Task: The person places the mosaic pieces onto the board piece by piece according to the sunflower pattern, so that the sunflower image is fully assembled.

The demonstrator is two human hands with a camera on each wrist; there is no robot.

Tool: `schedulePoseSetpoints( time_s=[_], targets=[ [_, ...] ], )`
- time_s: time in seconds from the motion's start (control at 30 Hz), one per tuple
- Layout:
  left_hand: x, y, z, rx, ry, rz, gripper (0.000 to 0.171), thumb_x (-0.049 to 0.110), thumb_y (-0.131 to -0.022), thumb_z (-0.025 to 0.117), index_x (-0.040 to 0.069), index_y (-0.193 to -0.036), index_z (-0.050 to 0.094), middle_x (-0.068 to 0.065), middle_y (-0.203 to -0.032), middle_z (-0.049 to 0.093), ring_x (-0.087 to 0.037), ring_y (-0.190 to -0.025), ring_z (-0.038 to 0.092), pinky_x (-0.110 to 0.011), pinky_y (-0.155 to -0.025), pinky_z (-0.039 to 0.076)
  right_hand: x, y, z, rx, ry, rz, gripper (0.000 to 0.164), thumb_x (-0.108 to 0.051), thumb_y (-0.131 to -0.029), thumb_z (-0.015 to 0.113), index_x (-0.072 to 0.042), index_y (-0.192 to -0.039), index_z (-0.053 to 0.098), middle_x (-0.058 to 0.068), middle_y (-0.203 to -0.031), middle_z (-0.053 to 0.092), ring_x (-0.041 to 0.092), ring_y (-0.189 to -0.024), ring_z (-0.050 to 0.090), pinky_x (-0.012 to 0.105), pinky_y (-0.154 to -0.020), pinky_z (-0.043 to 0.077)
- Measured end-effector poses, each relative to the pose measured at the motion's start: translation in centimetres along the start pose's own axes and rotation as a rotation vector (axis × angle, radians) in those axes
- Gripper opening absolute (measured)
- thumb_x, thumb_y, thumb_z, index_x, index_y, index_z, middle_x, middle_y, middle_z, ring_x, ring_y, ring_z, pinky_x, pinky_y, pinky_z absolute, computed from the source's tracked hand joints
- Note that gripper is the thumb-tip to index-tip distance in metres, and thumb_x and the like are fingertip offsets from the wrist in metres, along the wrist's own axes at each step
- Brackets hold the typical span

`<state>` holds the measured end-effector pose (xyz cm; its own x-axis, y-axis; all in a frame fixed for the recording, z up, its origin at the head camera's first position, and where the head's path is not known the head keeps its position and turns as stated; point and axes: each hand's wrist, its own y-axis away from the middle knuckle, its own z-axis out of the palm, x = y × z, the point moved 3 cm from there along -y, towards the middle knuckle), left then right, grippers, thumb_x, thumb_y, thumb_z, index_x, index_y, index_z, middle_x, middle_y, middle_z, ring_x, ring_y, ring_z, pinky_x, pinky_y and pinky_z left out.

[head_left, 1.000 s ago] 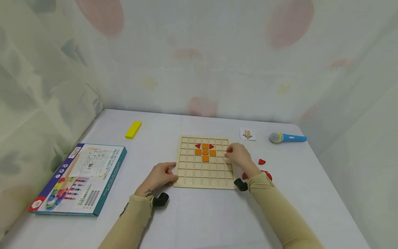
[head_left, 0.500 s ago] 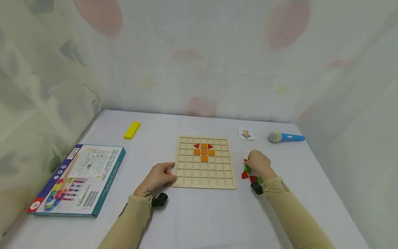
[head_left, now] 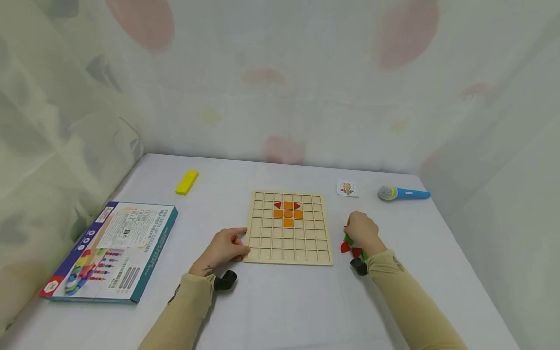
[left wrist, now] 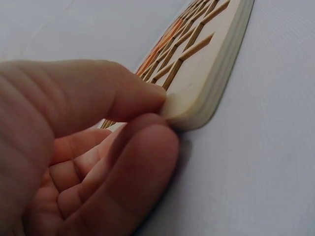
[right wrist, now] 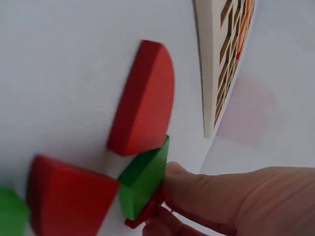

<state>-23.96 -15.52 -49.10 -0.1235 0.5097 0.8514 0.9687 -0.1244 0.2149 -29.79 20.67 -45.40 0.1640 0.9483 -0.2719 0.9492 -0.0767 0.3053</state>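
In the head view, my left hand (head_left: 224,250) rests at the near-left part of a square wooden grid board (head_left: 288,248), thumb and index finger apart along its edge. The left wrist view shows fingertips (left wrist: 152,96) against the board's rounded corner. My right hand (head_left: 362,231) is over loose pieces right of the board. In the right wrist view, its thumb (right wrist: 187,189) and fingers pinch a red wooden piece (right wrist: 147,212), mostly hidden. A green piece (right wrist: 142,179) lies against the thumb, beside a red quarter-circle piece (right wrist: 150,101) and another red piece (right wrist: 74,196).
Orange squares (head_left: 288,222), an orange disc (head_left: 288,214) and two red triangles (head_left: 278,205) sit in the board's upper middle. A pattern card (head_left: 347,188), toy microphone (head_left: 404,193), yellow block (head_left: 187,183) and flat box (head_left: 113,250) lie around it.
My right hand has moved from the board's right edge, right and nearer, to the loose pieces, then stayed there. The left hand and the pieces on the board have not moved.
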Motion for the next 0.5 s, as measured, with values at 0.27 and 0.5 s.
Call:
schedulePoseSetpoints(
  time_s=[0.27,0.5],
  targets=[
    [0.1,0.0,0.0,-0.004,0.0,0.0,0.065,0.01,-0.073,0.072,0.003,-0.133,0.049,-0.005,-0.062,0.058,-0.014,-0.049,0.051,-0.026,-0.049,0.042,-0.5,-0.2,-0.1,0.059,-0.227,-0.056,0.014,-0.006,-0.079,0.068,0.001,-0.087,0.059,0.011,-0.082,0.059,0.019,-0.068,0.055,0.027,-0.058,0.044],
    [0.1,0.0,0.0,0.005,-0.003,0.0,0.065,0.01,-0.073,0.073,0.004,-0.133,0.049,-0.005,-0.063,0.058,-0.014,-0.05,0.052,-0.026,-0.049,0.043,-4.6,-0.2,-0.1,-0.078,-0.63,-0.111,0.02,0.002,-0.082,0.062,0.006,-0.101,0.061,0.014,-0.089,0.061,0.013,-0.065,0.06,0.027,-0.063,0.053]
  ],
)
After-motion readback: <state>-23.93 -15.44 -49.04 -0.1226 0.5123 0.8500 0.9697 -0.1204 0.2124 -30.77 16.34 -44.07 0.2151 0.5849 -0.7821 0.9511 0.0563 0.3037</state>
